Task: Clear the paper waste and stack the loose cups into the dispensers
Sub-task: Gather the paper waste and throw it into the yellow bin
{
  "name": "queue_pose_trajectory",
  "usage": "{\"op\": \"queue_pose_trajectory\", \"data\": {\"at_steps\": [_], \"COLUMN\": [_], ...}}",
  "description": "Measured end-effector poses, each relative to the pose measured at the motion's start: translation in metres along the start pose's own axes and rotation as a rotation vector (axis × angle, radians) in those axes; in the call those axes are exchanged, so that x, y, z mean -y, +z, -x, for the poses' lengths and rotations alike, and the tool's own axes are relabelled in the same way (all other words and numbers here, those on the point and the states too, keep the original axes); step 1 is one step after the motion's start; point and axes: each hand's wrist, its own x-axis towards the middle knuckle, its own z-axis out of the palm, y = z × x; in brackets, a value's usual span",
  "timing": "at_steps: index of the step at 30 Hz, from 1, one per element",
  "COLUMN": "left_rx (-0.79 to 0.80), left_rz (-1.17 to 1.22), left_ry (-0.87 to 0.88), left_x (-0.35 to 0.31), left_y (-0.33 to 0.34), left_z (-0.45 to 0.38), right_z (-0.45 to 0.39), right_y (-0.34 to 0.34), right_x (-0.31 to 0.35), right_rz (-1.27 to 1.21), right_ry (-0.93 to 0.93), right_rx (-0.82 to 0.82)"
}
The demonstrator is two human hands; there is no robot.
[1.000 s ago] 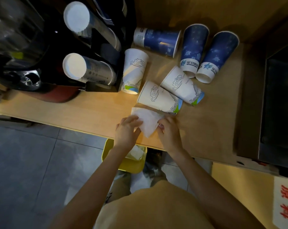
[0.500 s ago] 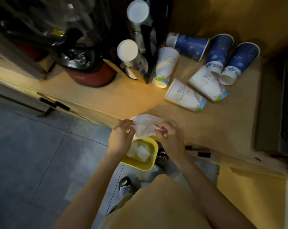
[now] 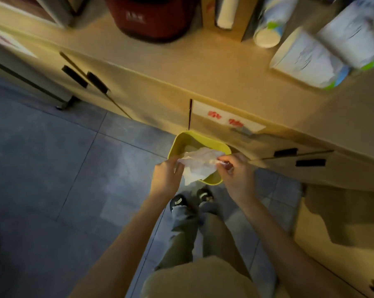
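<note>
A crumpled white paper napkin (image 3: 198,163) hangs between my two hands, right over the yellow waste bin (image 3: 183,138) on the floor. My left hand (image 3: 167,178) pinches its left edge and my right hand (image 3: 235,174) pinches its right edge. More white paper lies inside the bin. On the wooden counter (image 3: 203,67) above, white paper cups (image 3: 304,59) lie on their sides at the top right, blurred. The cup dispenser is only partly in view at the top edge.
A dark red appliance base (image 3: 149,18) stands on the counter at the top. Cabinet doors with black handles (image 3: 286,152) run below the counter edge. My feet (image 3: 190,200) stand on the grey tiled floor just behind the bin.
Both hands have carried the napkin off the counter and down over the yellow bin. The view has tilted down, so most cups have left the frame.
</note>
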Motion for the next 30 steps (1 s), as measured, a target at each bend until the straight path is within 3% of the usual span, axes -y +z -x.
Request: {"op": "queue_pose_trajectory", "data": {"at_steps": [8,14,19,24,27,30], "left_rx": [0.027,0.079,0.353,0.651,0.689,0.719], "left_rz": [-0.082,-0.087,-0.316,-0.346,-0.341,-0.345], "left_ry": [-0.156,-0.008,-0.153,-0.269,-0.297,-0.317], "left_x": [0.104,0.178,0.218,0.220,0.221,0.224], "left_y": [0.105,0.183,0.242,0.264,0.271,0.269], "left_z": [-0.062,-0.131,-0.187,-0.219,-0.231,-0.230], "right_z": [-0.030,-0.064,-0.092,-0.118,-0.128,-0.130], "right_y": [0.106,0.183,0.252,0.306,0.322,0.319], "right_x": [-0.124,-0.222,-0.277,-0.312,-0.318,-0.309], "right_rz": [0.040,0.090,0.243,0.291,0.244,0.194], "right_ry": [0.160,0.228,0.284,0.561,0.670,0.655], "right_rx": [0.114,0.144,0.150,0.264,0.327,0.337]}}
